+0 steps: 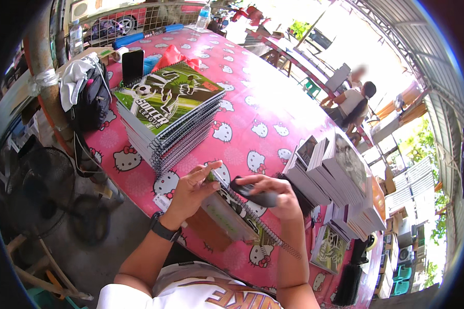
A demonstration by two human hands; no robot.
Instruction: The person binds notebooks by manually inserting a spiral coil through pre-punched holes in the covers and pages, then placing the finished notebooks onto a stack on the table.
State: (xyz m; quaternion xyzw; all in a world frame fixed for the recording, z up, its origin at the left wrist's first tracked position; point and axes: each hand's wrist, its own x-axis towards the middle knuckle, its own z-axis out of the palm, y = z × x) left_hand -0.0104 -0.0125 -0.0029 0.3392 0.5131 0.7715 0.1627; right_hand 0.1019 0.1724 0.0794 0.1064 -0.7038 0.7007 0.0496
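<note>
A notebook (pixel 224 219) stands on its edge in front of me, its spine facing up. Along that spine runs a dark wire coil (pixel 273 234), its loose end trailing past the notebook toward my right forearm. With thumb and fingers, my left hand (pixel 191 189) grips the notebook's far end. A rounded black tool (pixel 260 196), somewhat blurred, is held in my right hand (pixel 279 194) right over the coil. Its exact kind cannot be made out. Beneath the notebook's near side shows a brown block (pixel 209 230).
Coil-bound notebooks with green soccer covers form a tall stack (pixel 172 98) at the left. Unbound booklets (pixel 327 165) are piled at the right, beside a small green-covered booklet (pixel 329 250) and a black brush (pixel 348 283). A fan (pixel 41 180) stands left of the table. Another person (pixel 353 103) sits farther off.
</note>
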